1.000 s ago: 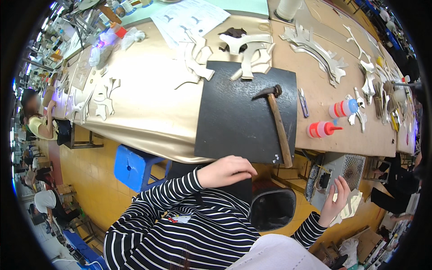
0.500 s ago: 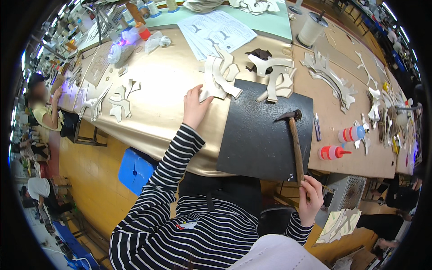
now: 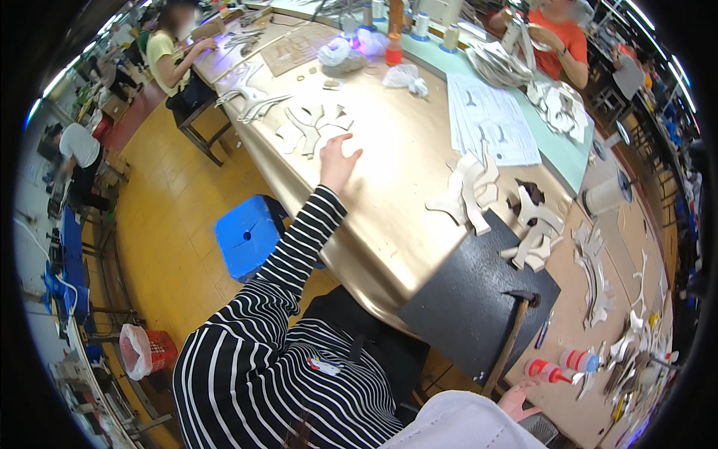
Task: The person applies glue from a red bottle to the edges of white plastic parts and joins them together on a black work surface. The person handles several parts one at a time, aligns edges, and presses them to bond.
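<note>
My left hand (image 3: 339, 163) is over the gold-coloured table covering (image 3: 378, 247), fingers apart and curved, nothing visible in it. Just beyond its fingertips lies a cluster of white, curved cut pieces (image 3: 309, 133). On the right, my right hand (image 3: 518, 402) has its fingers spread beside the end of a wooden-handled hammer (image 3: 510, 337), apart from the handle; a pale cap brim hides part of that arm. The hammer rests on a black mat (image 3: 456, 310). More cut pieces (image 3: 471, 191) lie beyond the mat, and another pile (image 3: 535, 243) overlaps its far edge.
Two red-and-white squeeze bottles (image 3: 546, 370) lie right of the mat, near a pen (image 3: 544, 334). Printed sheets (image 3: 493, 127) and thread spools (image 3: 420, 26) are at the back. A blue stool (image 3: 248, 233) stands left of the table. Other people sit across and at the left.
My view has turned left. My left hand has moved from the pieces beside the mat to the cluster further left. My right hand has let go of the hammer handle.
</note>
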Demonstrator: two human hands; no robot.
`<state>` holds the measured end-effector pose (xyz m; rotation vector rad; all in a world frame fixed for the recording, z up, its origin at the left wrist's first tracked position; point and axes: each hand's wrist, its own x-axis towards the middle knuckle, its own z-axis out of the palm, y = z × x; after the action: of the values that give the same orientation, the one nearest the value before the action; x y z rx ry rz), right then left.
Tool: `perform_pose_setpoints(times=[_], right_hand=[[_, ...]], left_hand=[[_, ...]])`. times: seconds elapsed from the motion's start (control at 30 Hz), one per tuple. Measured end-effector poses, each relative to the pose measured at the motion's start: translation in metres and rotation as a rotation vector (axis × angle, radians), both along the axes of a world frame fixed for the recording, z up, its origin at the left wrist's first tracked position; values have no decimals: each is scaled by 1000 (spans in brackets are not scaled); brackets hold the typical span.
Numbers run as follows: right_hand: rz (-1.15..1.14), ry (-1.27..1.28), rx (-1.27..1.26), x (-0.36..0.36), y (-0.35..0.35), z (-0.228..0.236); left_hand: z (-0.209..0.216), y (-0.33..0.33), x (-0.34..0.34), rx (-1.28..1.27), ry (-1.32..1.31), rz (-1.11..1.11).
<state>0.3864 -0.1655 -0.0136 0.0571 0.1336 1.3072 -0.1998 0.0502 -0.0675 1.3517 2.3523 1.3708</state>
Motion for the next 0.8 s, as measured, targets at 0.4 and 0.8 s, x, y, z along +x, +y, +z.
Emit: perform_pose_setpoints(times=[0.4,0.8], right_hand=[[120,182,-59,-22,69,-3],[-58,-1346,-155,-93,120,29]], left_hand=[[-21,-4,-172,-326,592,-46],[119,-54,-69,233,-43,-376]])
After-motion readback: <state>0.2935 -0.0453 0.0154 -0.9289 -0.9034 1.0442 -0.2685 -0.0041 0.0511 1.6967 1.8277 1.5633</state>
